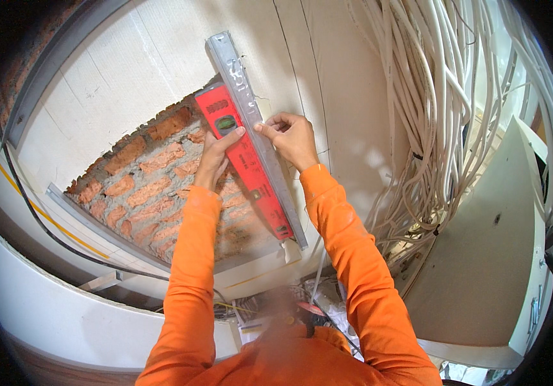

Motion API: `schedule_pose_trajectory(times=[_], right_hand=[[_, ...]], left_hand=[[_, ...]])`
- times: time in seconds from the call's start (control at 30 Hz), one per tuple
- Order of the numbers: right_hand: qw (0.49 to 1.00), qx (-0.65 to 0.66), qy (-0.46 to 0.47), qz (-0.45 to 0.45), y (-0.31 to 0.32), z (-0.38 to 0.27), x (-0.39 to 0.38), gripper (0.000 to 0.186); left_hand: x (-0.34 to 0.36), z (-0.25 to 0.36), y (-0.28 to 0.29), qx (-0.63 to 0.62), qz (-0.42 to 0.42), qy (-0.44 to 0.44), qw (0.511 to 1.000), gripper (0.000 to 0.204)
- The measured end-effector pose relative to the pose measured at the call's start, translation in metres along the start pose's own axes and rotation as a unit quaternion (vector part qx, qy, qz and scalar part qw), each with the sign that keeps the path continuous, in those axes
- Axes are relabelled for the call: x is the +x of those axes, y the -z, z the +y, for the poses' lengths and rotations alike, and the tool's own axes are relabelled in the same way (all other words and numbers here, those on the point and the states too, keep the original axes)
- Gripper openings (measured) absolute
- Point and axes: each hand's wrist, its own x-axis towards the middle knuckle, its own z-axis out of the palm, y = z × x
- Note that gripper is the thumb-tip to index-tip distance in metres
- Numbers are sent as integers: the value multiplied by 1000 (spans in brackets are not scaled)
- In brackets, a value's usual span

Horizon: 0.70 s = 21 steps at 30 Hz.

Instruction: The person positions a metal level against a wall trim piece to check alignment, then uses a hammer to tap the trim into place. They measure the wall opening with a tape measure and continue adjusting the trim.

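Observation:
A red spirit level lies lengthwise against a grey metal profile, both tilted on the wall. My left hand grips the level near its round vial, thumb on the front face and fingers behind its edge. On the other side, my right hand pinches the edge of the profile between thumb and curled fingers. The profile reaches past the level at its upper end and has handwritten marks on it. Beneath them is an opening in the pale board, showing rough brickwork.
A thick bundle of white cables hangs at the right. Below it leans a grey-beige panel. A black cable runs along the left, beside another metal profile. Pale wallboard with pencil lines surrounds the brick opening.

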Motion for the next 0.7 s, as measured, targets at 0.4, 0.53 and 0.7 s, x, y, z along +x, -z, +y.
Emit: schedule_pose_trajectory(times=[0.4,0.53,0.7], right_hand=[[1000,16,7,14,1,-4,-2,37],[1000,24,4,15,0,-3,-4,36],[1000,15,-6,11,7,-16,-10,37]], left_hand=[[0,-8,-3,-31,18,-3,999,40],[1,-21,5,-49,30,-19,998,41],[-4,-20,10,-42,44,-9,998,49]])
